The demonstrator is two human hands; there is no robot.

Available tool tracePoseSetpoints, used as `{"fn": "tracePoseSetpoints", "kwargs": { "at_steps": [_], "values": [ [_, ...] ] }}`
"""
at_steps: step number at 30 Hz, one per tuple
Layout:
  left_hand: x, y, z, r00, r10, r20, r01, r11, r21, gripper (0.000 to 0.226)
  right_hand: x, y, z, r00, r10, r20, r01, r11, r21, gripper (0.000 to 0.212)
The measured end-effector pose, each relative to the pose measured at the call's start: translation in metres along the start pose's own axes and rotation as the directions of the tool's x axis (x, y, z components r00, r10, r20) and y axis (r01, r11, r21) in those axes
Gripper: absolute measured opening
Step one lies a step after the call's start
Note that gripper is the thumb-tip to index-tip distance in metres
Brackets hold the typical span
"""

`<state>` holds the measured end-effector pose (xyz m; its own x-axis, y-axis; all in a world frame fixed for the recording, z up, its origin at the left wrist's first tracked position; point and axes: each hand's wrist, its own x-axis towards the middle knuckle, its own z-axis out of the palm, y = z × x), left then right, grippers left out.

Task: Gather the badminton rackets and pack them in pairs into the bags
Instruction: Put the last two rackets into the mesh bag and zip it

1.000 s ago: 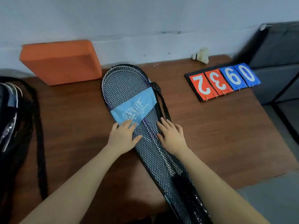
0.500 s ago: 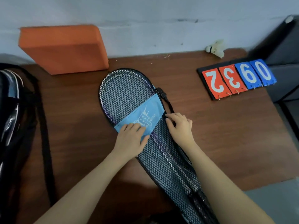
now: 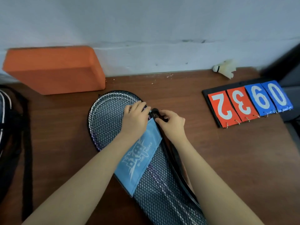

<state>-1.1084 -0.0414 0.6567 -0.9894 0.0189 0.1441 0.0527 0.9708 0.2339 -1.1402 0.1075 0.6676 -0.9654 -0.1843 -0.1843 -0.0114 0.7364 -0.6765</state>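
- The wooden table [image 3: 227, 159] carries everything in view; a mesh racket bag [image 3: 110, 120] lies on it slantwise, its round head end far and left, its narrow end running off the near edge.
- Pale lines of rackets [image 3: 164, 189] show through the mesh, so this bag looks already loaded; whether it holds exactly a pair I cannot tell.
- A blue label band [image 3: 138, 159] crosses the bag's middle, and a black strap [image 3: 177, 161] trails along its right edge.
- At the far left edge lies a dark second bag [image 3: 6, 127], only partly in frame; whether it is packed cannot be told.
- The left hand [image 3: 134, 119] rests on the bag's head end, fingers curled over its right rim, holding it steady.
- The right hand [image 3: 170, 122] pinches a small black buckle [image 3: 155, 113] at that rim.
- My reading: the packing of this bag is nearly finished, with only the closing or fastening left; no loose rackets are visible anywhere.
- Off to the sides sit an orange block [image 3: 53, 70], a flip scoreboard [image 3: 248, 103] and a shuttlecock [image 3: 225, 69].
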Motion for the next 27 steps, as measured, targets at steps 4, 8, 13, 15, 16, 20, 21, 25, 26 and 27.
{"fn": "tracePoseSetpoints", "kwargs": {
  "at_steps": [4,8,13,15,16,20,21,25,26,27],
  "values": [
    [0.023,-0.008,0.002,0.983,-0.028,0.182,0.040,0.997,-0.062,0.026,0.003,0.005,0.008,0.997,-0.069,-0.041,0.068,0.998,-0.020,0.027],
    [0.035,-0.020,0.000,0.974,0.003,0.226,0.020,0.995,-0.100,0.021,0.005,0.005,0.010,0.997,-0.061,-0.054,0.064,0.996,0.068,0.020],
    [0.024,-0.026,-0.009,0.997,0.065,0.039,-0.058,0.988,-0.143,0.007,0.008,-0.006,0.008,0.996,-0.083,0.026,0.081,0.995,0.066,0.025],
    [0.019,-0.025,-0.016,0.998,0.055,-0.035,-0.061,0.973,-0.221,0.010,0.005,-0.011,0.005,0.993,-0.096,0.071,0.085,0.987,0.140,0.024],
    [0.015,-0.025,-0.020,0.996,0.054,-0.069,-0.070,0.965,-0.254,0.015,0.003,-0.013,0.003,0.991,-0.103,0.090,0.082,0.975,0.208,0.021],
    [-0.003,-0.024,-0.038,0.980,0.016,-0.198,-0.081,0.941,-0.328,0.019,-0.009,-0.023,-0.009,0.983,-0.170,0.070,0.133,0.921,0.366,0.013],
    [-0.007,-0.023,-0.042,0.975,0.008,-0.222,-0.083,0.940,-0.331,0.018,-0.011,-0.026,-0.012,0.980,-0.186,0.070,0.146,0.914,0.377,0.014],
    [-0.023,-0.014,-0.055,0.965,-0.031,-0.259,-0.072,0.923,-0.377,0.019,-0.022,-0.032,-0.018,0.975,-0.200,0.098,0.135,0.882,0.451,0.022],
    [-0.028,-0.012,-0.060,0.964,-0.039,-0.264,-0.069,0.920,-0.386,0.020,-0.026,-0.034,-0.020,0.974,-0.201,0.100,0.131,0.869,0.477,0.024],
    [-0.032,-0.010,-0.065,0.962,-0.042,-0.268,-0.067,0.921,-0.385,0.021,-0.030,-0.036,-0.022,0.973,-0.208,0.097,0.135,0.859,0.493,0.023]
  ]
}}
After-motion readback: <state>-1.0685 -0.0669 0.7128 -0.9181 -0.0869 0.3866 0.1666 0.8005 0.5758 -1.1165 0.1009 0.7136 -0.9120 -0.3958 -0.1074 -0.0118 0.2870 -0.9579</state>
